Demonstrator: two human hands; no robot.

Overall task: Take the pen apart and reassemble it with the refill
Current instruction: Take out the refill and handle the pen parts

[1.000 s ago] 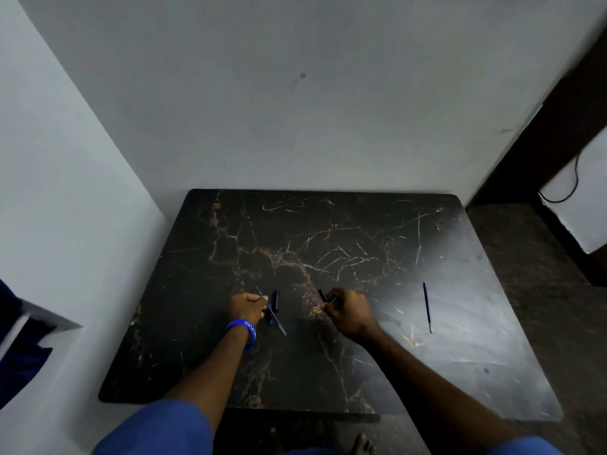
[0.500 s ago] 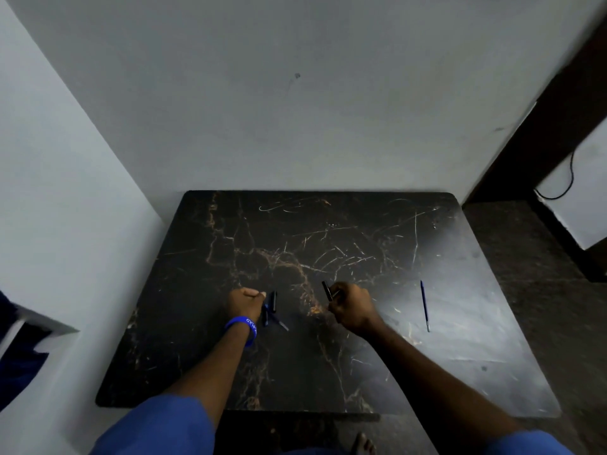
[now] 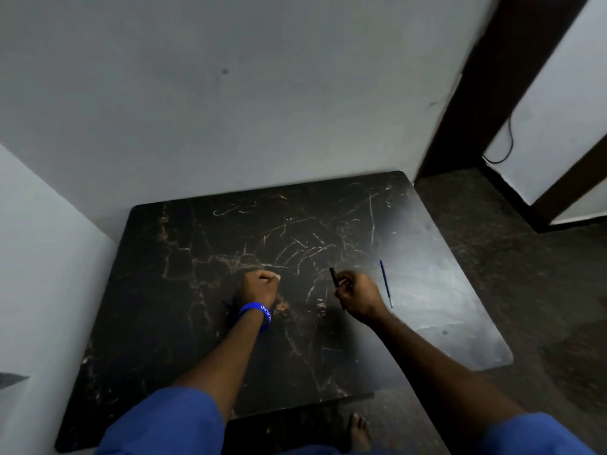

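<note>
My left hand (image 3: 259, 287), with a blue wristband, is closed in a fist over the dark marble table (image 3: 197, 339). A thin dark end (image 3: 227, 306) sticks out beside its wrist and looks like the refill it held; the rest is hidden in the fist. To the right, my right hand (image 3: 358, 295) is closed on a short black pen barrel (image 3: 334, 276), which points up and away from me. A second blue refill (image 3: 386, 284) lies on the table just right of my right hand, apart from it. The black cap piece is not visible.
The table stands in a corner, with white walls behind it and to its left. A dark door frame (image 3: 492, 77) and dark floor are on the right. A bare foot (image 3: 359, 431) shows below the table's near edge.
The view has tilted, so the table looks turned. My left hand has closed into a fist over the spot where the refill and black cap lay. My right hand still holds the barrel.
</note>
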